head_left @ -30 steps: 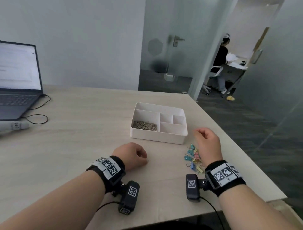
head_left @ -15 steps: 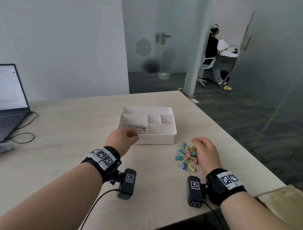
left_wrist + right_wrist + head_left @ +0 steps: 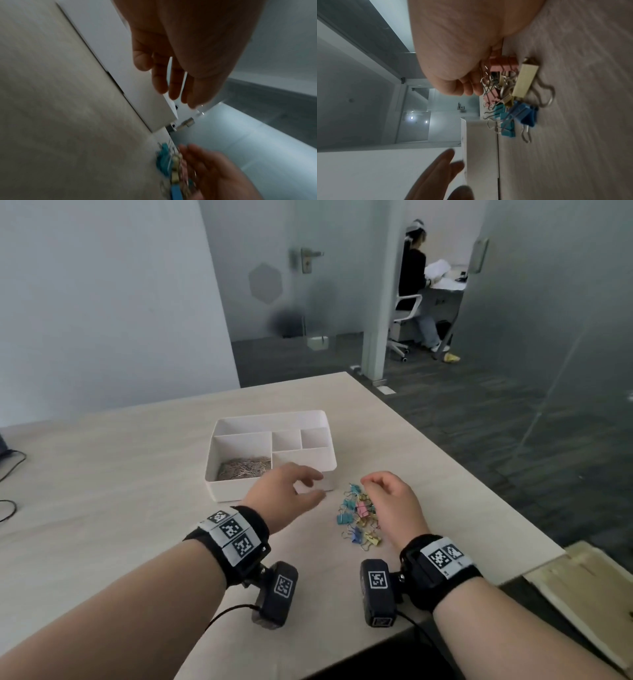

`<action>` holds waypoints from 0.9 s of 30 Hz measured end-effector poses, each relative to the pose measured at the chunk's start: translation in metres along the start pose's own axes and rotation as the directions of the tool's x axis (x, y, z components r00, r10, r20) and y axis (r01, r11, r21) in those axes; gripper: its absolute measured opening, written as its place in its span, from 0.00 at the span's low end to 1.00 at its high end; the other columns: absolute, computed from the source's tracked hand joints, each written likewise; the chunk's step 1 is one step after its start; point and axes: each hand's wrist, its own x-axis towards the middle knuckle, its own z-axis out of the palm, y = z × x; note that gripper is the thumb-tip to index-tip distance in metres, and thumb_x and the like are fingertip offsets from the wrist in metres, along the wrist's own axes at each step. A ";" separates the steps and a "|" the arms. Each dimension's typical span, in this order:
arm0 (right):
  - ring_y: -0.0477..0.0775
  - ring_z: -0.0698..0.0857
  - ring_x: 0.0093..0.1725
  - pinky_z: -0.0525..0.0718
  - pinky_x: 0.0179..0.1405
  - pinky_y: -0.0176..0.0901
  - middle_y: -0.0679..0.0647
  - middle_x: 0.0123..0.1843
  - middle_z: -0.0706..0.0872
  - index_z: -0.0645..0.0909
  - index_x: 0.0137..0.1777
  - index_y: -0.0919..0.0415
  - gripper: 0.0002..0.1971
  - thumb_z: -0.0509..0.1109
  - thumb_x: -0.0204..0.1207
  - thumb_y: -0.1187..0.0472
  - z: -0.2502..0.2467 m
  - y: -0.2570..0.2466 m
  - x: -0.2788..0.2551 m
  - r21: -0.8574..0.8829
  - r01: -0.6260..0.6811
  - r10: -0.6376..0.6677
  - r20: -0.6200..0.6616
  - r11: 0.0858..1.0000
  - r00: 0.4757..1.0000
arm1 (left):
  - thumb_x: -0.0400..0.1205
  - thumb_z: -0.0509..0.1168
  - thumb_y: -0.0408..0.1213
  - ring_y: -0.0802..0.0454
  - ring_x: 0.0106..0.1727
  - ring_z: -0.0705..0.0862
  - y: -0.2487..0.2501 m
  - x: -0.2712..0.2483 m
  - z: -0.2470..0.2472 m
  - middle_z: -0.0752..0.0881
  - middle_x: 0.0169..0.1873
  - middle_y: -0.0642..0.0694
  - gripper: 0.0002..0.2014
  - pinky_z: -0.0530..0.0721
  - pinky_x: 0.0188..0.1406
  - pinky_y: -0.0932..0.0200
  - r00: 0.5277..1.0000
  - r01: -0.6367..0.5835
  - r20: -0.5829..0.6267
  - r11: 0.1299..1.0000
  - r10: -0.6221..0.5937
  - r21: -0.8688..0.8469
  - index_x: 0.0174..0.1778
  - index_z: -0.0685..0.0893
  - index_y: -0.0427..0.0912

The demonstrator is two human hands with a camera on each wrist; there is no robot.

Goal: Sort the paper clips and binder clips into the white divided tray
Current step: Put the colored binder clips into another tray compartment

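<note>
The white divided tray (image 3: 267, 416) sits mid-table, with a heap of silver paper clips (image 3: 245, 469) in its large left compartment. Coloured binder clips (image 3: 356, 513) lie in a loose pile on the table just right of the tray's front corner. My left hand (image 3: 317, 486) hovers at the tray's front right wall (image 3: 120, 67) with its fingers (image 3: 171, 88) straight and spread, holding nothing. My right hand (image 3: 368, 482) arches over the far side of the pile. Its fingers (image 3: 465, 88) are loosely curled beside the wire handles of the binder clips (image 3: 513, 108), with nothing gripped.
The table's right edge (image 3: 479, 474) runs close to the pile, with dark floor beyond. A wooden board (image 3: 582, 587) lies at lower right. Black cables (image 3: 7, 467) trail at the far left. A person (image 3: 414, 285) sits at a desk behind a glass partition.
My left hand rose from the table as a fist, reached the tray's front, then slid right to its corner and spread its fingers. The right hand stayed over the binder clips.
</note>
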 end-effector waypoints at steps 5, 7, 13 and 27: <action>0.44 0.90 0.52 0.90 0.56 0.55 0.41 0.49 0.92 0.87 0.51 0.43 0.11 0.64 0.77 0.56 0.000 0.004 0.001 -0.002 -0.016 0.016 0.087 1.000 0.996 | 0.57 0.74 0.72 0.54 0.68 0.79 0.016 0.001 0.030 0.68 0.77 0.58 0.54 0.80 0.70 0.49 0.937 -0.053 0.347 0.974 -0.028 0.221 0.82 0.63 0.65; 0.44 0.90 0.52 0.90 0.57 0.54 0.42 0.50 0.92 0.87 0.52 0.44 0.14 0.63 0.77 0.61 -0.001 0.001 -0.002 0.001 -0.012 0.011 0.128 1.000 0.992 | 0.57 0.76 0.69 0.51 0.73 0.77 0.020 0.002 0.038 0.64 0.80 0.57 0.58 0.79 0.71 0.50 0.925 -0.070 0.379 0.959 -0.040 0.274 0.83 0.56 0.67; 0.46 0.89 0.57 0.88 0.60 0.46 0.43 0.57 0.90 0.86 0.58 0.49 0.19 0.61 0.77 0.69 -0.006 -0.002 -0.006 0.032 0.003 -0.009 0.180 0.999 0.984 | 0.65 0.77 0.63 0.49 0.66 0.81 0.030 0.005 0.050 0.76 0.71 0.52 0.44 0.81 0.66 0.52 0.933 -0.103 0.359 0.960 0.003 0.259 0.77 0.69 0.62; 0.38 0.80 0.63 0.84 0.60 0.35 0.37 0.64 0.77 0.83 0.67 0.45 0.28 0.84 0.66 0.51 -0.008 -0.004 -0.008 -0.237 0.173 -0.088 0.331 0.956 0.939 | 0.72 0.74 0.57 0.51 0.52 0.83 -0.010 -0.018 0.016 0.85 0.52 0.52 0.16 0.76 0.48 0.61 0.978 0.119 0.147 0.974 -0.149 0.193 0.49 0.84 0.54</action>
